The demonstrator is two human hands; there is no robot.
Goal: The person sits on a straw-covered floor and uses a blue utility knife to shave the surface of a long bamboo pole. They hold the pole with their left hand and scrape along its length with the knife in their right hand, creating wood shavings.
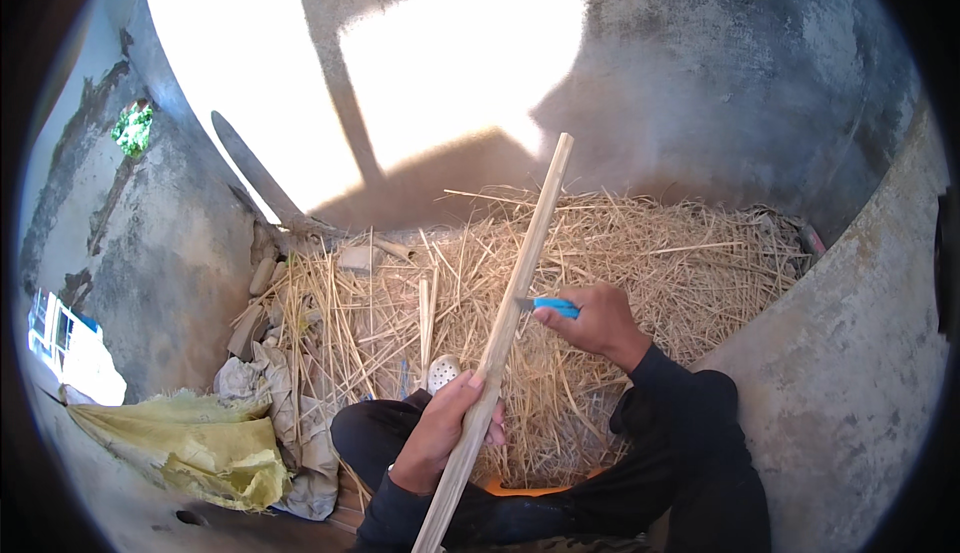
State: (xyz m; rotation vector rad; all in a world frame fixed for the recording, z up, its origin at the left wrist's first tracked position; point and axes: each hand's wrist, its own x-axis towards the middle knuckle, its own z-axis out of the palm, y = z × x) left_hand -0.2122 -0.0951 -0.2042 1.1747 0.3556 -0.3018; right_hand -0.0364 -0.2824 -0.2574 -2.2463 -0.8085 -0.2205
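A long, pale wooden strip [523, 265] slants up and away in front of me, its lower end passing over my lap. My left hand [452, 421] is wrapped round it below the middle. In my right hand [598, 323] is a utility knife [553, 306] with a blue handle, gripped with the thumb along it. The knife's blade points left and meets the right edge of the strip, about halfway up its visible length. Whether the blade cuts into the wood is too small to tell.
Straw and wood shavings [660, 273] cover the floor up to the grey wall [700, 103]. A yellow torn sack [180, 443] and grey cloth [310, 453] lie at the left. Thin strips [426, 318] stand near a white perforated shoe [443, 371]. Something orange [540, 489] shows beneath me.
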